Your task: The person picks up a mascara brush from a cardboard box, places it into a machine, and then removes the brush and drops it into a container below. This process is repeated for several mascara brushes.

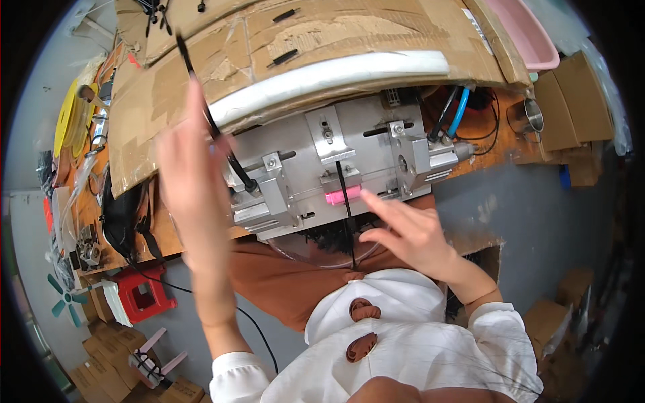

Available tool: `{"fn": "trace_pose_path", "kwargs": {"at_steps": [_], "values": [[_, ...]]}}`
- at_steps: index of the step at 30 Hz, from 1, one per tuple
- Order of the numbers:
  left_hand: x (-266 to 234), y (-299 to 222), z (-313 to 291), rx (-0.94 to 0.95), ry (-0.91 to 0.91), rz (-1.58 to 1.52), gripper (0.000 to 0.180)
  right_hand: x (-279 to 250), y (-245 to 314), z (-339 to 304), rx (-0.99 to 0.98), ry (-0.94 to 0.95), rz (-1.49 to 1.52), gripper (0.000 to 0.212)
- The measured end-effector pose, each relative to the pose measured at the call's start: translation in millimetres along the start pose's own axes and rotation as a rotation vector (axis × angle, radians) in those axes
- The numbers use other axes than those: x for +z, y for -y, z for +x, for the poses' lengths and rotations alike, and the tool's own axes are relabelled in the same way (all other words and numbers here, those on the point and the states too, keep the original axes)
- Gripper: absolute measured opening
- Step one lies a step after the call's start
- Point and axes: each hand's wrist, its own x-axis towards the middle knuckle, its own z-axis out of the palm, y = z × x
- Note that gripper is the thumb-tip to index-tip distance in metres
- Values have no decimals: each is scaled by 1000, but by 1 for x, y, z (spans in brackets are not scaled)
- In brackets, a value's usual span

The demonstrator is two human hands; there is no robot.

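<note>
Left grip: my left hand [191,174] is raised and a little blurred, fingers closed on a black cable tie [201,94] whose long tail runs up past my fingertips over the cardboard sheet [302,40].
Right grip: my right hand [410,235] is open and holds nothing; the index finger stretches toward the pink block [338,196] at the front of the metal fixture [329,168], just short of it or barely touching, I cannot tell which.
Second tie: another black cable tie [347,208] stands upright in the fixture's middle slot, just left of my right fingertip, its tail hanging down toward my lap.
Below my right grip: a clear shallow bowl [316,258] with a heap of black ties rests on my lap under the fixture's front edge.
Handling, as I judge it: the tie is very light, thin and springy, smooth plastic that slides between fingers; it bends rather than breaks. I would pinch it near the thicker head end, since the tail whips about.
Beyond my left grip: the table [484,127] carries the fixture, with blue and black hoses [457,111] at its far right corner.
Left of my left grip: yellow reels [70,117] lie at the table's end, and a red stool [141,295] stands on the floor below.
</note>
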Motion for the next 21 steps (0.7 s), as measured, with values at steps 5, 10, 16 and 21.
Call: {"fn": "trace_pose_path", "kwargs": {"at_steps": [5,10,16,21], "values": [[10,-90,-105,2,321,-116,64,-20,5,10,70,-101,48,53],[43,-100,-113,-24,421,-28,67,-16,-5,11,164,-135,167,49],[40,-103,-109,-2,461,9,71,-28,1,14,185,-135,183,46],[36,-106,-112,-70,541,-24,63,-42,-8,72,-291,-305,-88,34]]}}
